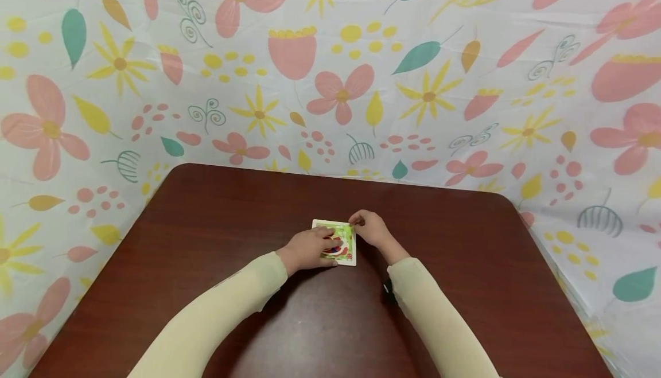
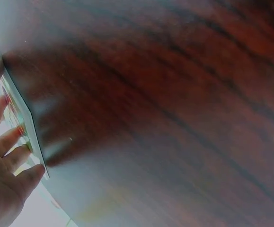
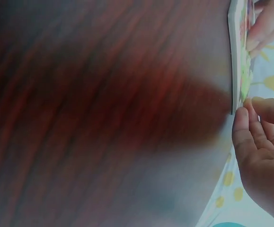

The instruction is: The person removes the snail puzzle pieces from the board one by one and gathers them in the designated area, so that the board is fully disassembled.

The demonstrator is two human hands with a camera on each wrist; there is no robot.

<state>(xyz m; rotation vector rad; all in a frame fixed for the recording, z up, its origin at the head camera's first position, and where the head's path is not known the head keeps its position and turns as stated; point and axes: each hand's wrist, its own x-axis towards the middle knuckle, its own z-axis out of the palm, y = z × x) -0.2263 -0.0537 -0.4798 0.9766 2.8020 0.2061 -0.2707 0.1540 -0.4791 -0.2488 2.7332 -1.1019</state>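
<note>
On the table lies a thin square picture board (image 1: 350, 260) with a white border and a green, red and blue picture. My left hand (image 1: 307, 250) rests over its left part, fingers spread across the picture and the thumb by the near edge. Part of the picture is hidden beneath it. In the left wrist view, fingertips of that hand (image 2: 6, 161) touch the board's face and edge. My right hand (image 1: 369, 228) is at the far right corner, with thumb and finger pinching there. The right wrist view shows the right hand (image 3: 262, 146) with its fingertips right at the corner of the board (image 3: 236, 56).
The dark red-brown wooden table (image 1: 232, 211) has rounded far corners. Behind it and at both sides hangs a white cloth (image 1: 341, 34) with pink, yellow and teal flowers and leaves. A small black thing (image 1: 389, 291) shows under the right sleeve cuff.
</note>
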